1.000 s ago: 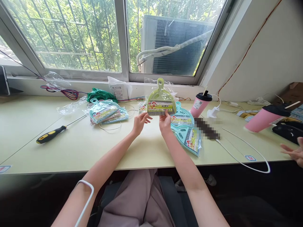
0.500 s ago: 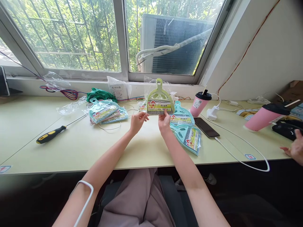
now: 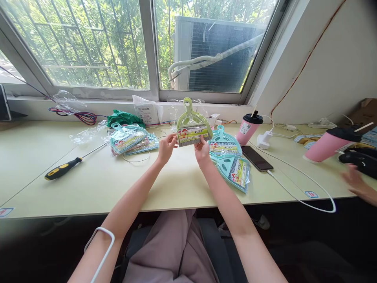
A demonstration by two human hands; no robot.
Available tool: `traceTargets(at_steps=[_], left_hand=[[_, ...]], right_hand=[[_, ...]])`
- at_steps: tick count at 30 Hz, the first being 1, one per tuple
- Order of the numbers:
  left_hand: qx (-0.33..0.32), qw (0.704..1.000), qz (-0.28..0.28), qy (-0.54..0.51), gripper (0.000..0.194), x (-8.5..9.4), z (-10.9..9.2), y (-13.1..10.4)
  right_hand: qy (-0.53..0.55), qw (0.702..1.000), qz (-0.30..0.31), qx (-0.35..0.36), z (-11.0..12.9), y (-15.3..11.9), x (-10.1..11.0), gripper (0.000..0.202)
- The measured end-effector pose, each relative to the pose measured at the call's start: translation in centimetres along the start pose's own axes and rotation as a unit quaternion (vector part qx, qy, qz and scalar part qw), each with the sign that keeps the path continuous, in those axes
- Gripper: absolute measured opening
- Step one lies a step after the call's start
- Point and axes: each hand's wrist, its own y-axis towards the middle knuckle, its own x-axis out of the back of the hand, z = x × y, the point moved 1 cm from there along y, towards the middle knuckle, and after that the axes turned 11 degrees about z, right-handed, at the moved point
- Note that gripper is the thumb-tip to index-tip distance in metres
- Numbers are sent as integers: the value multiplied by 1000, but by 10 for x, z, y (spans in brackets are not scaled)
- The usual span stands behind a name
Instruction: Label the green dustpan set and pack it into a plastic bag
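A green mini dustpan and brush set point(image 3: 193, 131), wrapped in clear plastic with a printed label, is held up over the table, handle upward and slightly tilted. My right hand point(image 3: 202, 151) grips its lower right edge, thumb in front over the label. At its left edge, the closed fingers of my left hand point(image 3: 167, 148) pinch the side of the set. Just right of my right hand lie two packaged turquoise dustpan sets point(image 3: 224, 143), one in front of the other. Left of my left hand is a pile of similar packaged sets point(image 3: 128, 137).
A yellow-black screwdriver point(image 3: 63, 169) lies at the left. Behind are a green cloth-like bundle point(image 3: 125, 117) and crumpled plastic point(image 3: 88, 133). A phone point(image 3: 257, 158) with a white cable, two pink cups point(image 3: 249, 127) and a white charger point(image 3: 264, 140) stand rightward. Another person's hand point(image 3: 355, 179) is at the far right.
The green set has moved a little left and tilted. My left hand has come to its left edge. The other person's hand at the right has shifted left and is blurred.
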Motion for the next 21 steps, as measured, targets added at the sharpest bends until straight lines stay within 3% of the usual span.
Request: traceTargets(at_steps=[8,15,21], left_hand=[[11,1000,-6,24,42,-3,-7,-5],[8,990,-23,139,22,-2,-7,-11],[-3,972,-56,230,17,-6,-5,-14]], right_hand=[[13,1000,2,7,0,1,2,29],[11,1000,-14,-2,0,0,0,28],[30,999,-2,-13,-1,-2,-2,28]])
